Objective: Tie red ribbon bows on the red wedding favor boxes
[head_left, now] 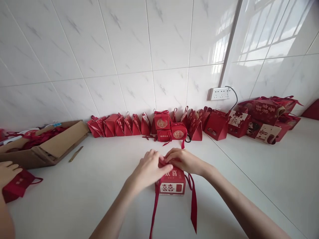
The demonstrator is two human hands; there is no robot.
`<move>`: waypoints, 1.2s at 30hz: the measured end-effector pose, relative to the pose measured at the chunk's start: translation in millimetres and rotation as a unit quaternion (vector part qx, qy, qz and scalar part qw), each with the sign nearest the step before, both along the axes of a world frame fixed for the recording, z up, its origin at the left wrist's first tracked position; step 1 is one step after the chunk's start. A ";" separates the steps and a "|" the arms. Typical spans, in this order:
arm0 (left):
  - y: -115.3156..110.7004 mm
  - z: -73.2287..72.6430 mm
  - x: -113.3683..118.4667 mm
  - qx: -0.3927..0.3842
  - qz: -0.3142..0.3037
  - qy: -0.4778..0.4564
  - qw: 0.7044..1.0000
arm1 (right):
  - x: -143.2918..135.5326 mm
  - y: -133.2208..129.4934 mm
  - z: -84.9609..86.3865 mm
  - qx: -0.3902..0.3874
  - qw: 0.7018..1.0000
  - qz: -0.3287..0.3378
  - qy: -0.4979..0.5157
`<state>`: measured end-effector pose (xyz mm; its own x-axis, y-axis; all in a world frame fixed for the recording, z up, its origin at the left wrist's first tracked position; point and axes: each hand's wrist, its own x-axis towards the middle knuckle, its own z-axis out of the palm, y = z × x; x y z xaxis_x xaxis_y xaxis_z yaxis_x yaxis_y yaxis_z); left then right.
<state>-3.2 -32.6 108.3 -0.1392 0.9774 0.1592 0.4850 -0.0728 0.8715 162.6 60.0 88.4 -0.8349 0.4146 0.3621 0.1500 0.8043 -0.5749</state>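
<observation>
A red gift box point(171, 181) with a white panel and a red double-happiness character sits on the white table in front of me. My left hand point(151, 168) is at the box's upper left, its fingers closed on the dark red ribbon at the top. From the other side my right hand point(183, 159) meets it, fingertips pinched together at the same spot; what they hold is partly hidden. One ribbon tail point(154, 212) hangs down left of the box, and another ribbon tail point(193, 209) lies to its right.
Finished-looking red boxes point(147, 124) line the tiled wall, with more boxes point(266, 119) piled at right. An open cardboard box point(64, 142) of red ribbons and a small blade-like tool point(75, 154) are at left. Another person's hand point(8, 172) touches a red bag point(18, 186).
</observation>
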 end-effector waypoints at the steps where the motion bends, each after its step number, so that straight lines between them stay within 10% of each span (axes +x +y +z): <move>1: -2.6 -6.8 2.7 -0.029 0.005 0.075 0.997 | 0.9 1.8 -4.4 -0.005 1.000 0.005 -0.003; 9: 5.2 -7.7 -10.7 -0.012 -0.027 0.297 0.954 | 7.3 -4.7 2.2 0.046 0.994 -0.055 -0.080; 36: 6.1 -36.7 4.7 0.081 -0.012 0.323 0.943 | -9.9 -14.2 -21.7 -0.025 0.990 -0.135 0.008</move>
<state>1.5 -26.5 71.6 0.0601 0.9346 0.3505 0.9070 -0.1978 0.3719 152.7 45.8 66.6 -0.6852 0.6400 0.3478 0.3463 0.7063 -0.6174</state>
